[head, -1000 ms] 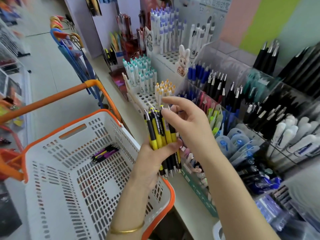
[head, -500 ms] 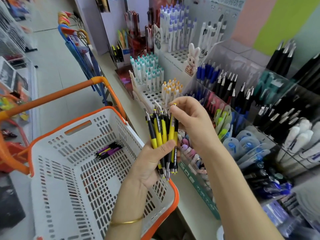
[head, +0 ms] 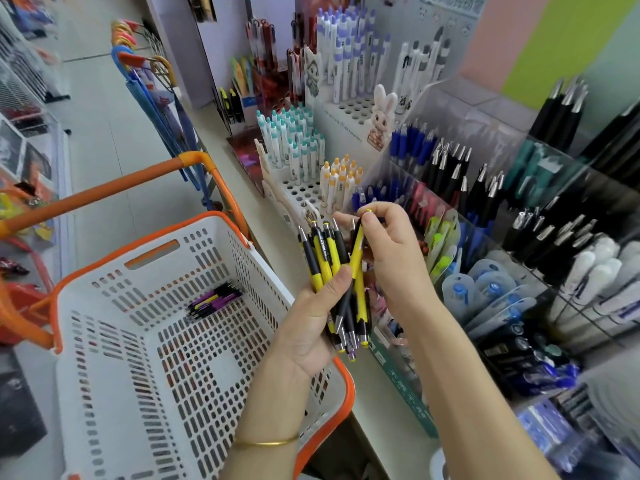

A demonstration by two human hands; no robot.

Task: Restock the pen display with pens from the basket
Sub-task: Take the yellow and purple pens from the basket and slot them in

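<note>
Nearest us, a gold bangle [head: 266, 443] circles the left wrist. The left hand [head: 308, 330] curls round a bundle of yellow-and-black click pens [head: 323, 261], thumb pressed across the barrels, tips down, above the basket's right rim. The right hand [head: 394, 261] pinches the clicker end of one yellow pen [head: 357, 251] between thumb and forefinger; the pen's lower end sits among the bundle. To the left we note the white, orange-rimmed basket [head: 65, 358], with a few purple-and-black pens [head: 214, 299] on its floor. Beyond the hands, the clear pen display [head: 450, 109] holds blue, black and white pens in compartments.
</note>
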